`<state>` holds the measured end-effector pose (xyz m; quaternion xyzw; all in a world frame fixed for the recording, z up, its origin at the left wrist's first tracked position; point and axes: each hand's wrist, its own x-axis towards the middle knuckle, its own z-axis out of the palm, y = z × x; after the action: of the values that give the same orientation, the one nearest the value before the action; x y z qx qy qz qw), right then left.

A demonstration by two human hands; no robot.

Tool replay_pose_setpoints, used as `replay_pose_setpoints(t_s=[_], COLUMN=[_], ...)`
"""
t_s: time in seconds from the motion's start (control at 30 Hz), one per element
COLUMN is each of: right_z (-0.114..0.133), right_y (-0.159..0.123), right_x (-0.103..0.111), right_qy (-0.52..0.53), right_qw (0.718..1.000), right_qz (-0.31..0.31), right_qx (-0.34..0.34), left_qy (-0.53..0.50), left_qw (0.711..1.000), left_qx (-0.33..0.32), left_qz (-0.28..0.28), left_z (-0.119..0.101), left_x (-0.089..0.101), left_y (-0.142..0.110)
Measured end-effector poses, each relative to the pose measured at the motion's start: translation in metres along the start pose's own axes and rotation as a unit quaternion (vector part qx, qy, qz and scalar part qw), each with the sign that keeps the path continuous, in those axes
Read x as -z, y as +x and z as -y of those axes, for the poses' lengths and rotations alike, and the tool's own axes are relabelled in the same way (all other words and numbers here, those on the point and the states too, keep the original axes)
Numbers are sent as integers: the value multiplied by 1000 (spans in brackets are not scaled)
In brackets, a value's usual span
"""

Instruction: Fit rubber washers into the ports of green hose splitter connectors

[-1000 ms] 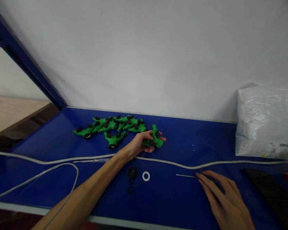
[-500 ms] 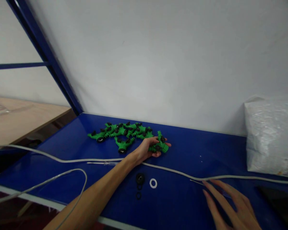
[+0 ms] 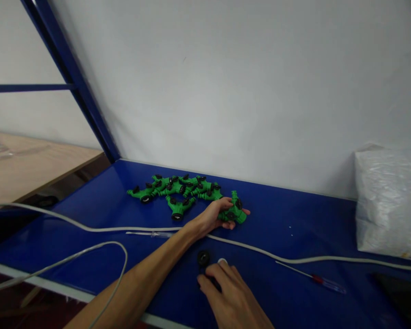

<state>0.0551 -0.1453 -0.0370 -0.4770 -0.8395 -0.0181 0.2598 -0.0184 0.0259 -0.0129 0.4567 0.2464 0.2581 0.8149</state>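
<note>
My left hand (image 3: 212,215) is closed around a green Y-shaped hose connector (image 3: 239,215) with black valve levers, held just above the blue table. Low in the view, the thumb and index finger of my right hand (image 3: 231,288) come together over the spot of the small black rubber rings, which they cover. Whatever is between those fingertips is hidden. Just beyond them lies a black threaded ring (image 3: 203,258). A white washer (image 3: 222,261) shows only its far edge past my right knuckles.
Several more green Y connectors (image 3: 178,208) lie grouped at the back left of the blue table (image 3: 89,205). A white cable (image 3: 260,249) crosses it. One screwdriver (image 3: 325,283) lies right, another clear-handled one (image 3: 157,234) left. A wrapped white package (image 3: 390,205) stands far right.
My right hand has moved left from the right-hand screwdriver to the black rings, uncovering the screwdriver's handle. My left hand still holds the green connector; the view has shifted slightly.
</note>
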Motion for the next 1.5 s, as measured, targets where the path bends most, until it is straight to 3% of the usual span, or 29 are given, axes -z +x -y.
replay_pose_setpoints(t_s=[0.2,0.3,0.37,0.4,0.47,0.6,0.67,0.77,0.93,1.13,1.2,1.3,1.4,1.5], right_z=[2,-1,-11,-19,-42,-98,-118,-133,-129,-125,-126,-126,-124,-120], right_y=[17,20,24,27,37,63,72,76,69,68,68,66,66,65], right_x=[-1,4,20,31,58,93,92,77,63,64,62,59,57,56], right_qy=[-5,48,140,197,272,357,397,424,474,574,566,515,483,501], right_qw=[996,993,985,975,952,882,851,833,805,733,739,770,782,767], right_qz=[88,109,94,83,4,-92,-128,-132,-135,-128,-112,-94,-98,-96], right_qx=[-20,-5,-21,-62,-141,-292,-320,-330,-331,-341,-348,-364,-381,-390], left_qy=[-6,-1,9,17,36,100,142,197,277,332,380,439,439,429], left_qw=[1000,1000,1000,1000,999,994,988,978,958,939,918,887,885,888], left_qx=[4,-9,-13,-15,-19,-36,-45,-61,-69,-81,-102,-131,-138,-144], left_qz=[-1,-3,-7,-10,-19,-32,-33,-36,-36,-24,-39,-59,-70,-79], left_z=[3,5,7,8,8,4,1,-3,-2,1,2,2,2,4], left_x=[3,5,4,4,2,-5,-8,-9,-7,-7,-7,-8,-9,-10], left_y=[3,7,8,9,8,2,-1,-5,-7,-7,-7,-7,-8,-8])
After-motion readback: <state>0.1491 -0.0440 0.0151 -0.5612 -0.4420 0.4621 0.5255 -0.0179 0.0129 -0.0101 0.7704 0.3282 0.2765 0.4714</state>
